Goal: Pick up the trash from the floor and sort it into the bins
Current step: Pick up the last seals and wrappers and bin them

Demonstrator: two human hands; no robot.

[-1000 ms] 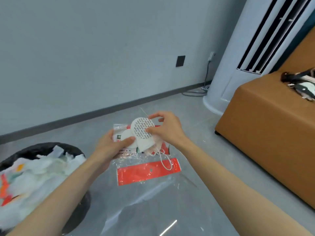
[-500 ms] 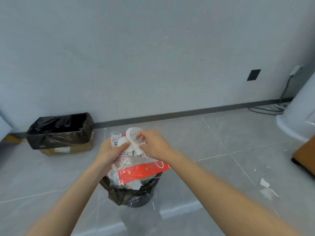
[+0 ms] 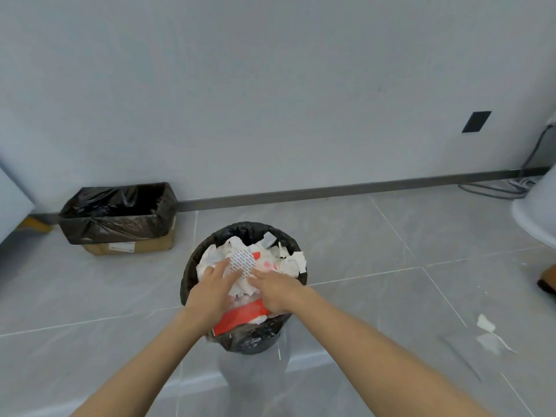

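Treat the packaging (image 3: 240, 317), atop the overfull round bin (image 3: 249, 228) at frame centre, as light, soft, springy film: hold by its likely stiffer red strip, with left hand (image 3: 210, 293) fingers laid straight on it, right hand (image 3: 278, 293) fingers unclear.

Wall (image 3: 270, 85): plain, pale grey-blue, evenly lit.
Baseboard (image 3: 361, 189): dark strip along the wall's foot.
Wall plate (image 3: 476, 121): black square, right side.
Cables (image 3: 496, 188): grey, looped on the floor near the baseboard.
Floor (image 3: 391, 242): large grey tiles, thin joints, faint sheen.
Rounded white base (image 3: 535, 218): at the right edge.
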